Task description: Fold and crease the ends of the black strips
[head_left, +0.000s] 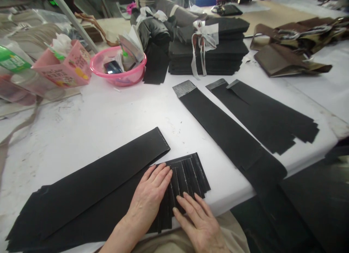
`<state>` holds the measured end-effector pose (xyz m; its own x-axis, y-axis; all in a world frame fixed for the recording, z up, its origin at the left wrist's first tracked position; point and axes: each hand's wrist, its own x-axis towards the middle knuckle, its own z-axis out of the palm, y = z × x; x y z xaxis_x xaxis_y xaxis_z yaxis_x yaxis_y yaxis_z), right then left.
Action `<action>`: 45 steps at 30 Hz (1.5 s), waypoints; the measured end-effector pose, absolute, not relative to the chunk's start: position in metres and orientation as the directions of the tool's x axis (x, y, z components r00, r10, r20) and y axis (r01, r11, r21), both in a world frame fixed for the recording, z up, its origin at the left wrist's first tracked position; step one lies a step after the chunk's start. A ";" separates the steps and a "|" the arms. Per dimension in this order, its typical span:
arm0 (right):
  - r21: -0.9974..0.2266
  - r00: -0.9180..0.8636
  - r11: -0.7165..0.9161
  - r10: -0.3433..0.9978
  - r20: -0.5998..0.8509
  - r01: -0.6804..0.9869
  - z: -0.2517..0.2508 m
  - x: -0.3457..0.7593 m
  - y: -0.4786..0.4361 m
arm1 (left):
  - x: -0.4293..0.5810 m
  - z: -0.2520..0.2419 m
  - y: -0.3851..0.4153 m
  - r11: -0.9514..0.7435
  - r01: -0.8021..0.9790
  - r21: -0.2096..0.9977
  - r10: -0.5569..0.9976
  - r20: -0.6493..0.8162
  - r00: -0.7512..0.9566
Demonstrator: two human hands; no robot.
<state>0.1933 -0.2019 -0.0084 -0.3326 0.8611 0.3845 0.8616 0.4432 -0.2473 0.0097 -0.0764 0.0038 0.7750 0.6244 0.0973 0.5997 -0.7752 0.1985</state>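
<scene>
My left hand (151, 189) lies flat on a fanned stack of black strips (188, 169) with stepped, stitched ends, near the table's front edge. Just to its right, my right hand (200, 222) rests its fingertips on the lower part of the same stepped ends, fingers apart. Neither hand grips anything. Another long black strip (109, 169) with a stitched end lies across the pile to the left. The strips look like fabric or soft leather; I cannot tell which. Parts of the pile under my left hand and wrist are hidden.
More black strips (218, 125) lie to the right, one drooping over the table edge. Behind stand a tied black stack (207, 45), a pink basin (118, 67) with a phone, and a pink box (64, 65). Brown folded pieces (289, 60) lie at the far right.
</scene>
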 end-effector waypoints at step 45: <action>-0.329 0.105 -0.042 0.979 0.176 0.943 -0.017 0.230 -0.159 | 0.070 0.053 -0.043 -0.950 0.269 0.160 0.277 0.027 0.961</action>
<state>0.2296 -0.1591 -0.0166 0.1049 0.9787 0.1763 0.9432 -0.0418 -0.3294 0.0697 -0.0433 0.0525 0.9606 0.2765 0.0274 0.2689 -0.9498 0.1599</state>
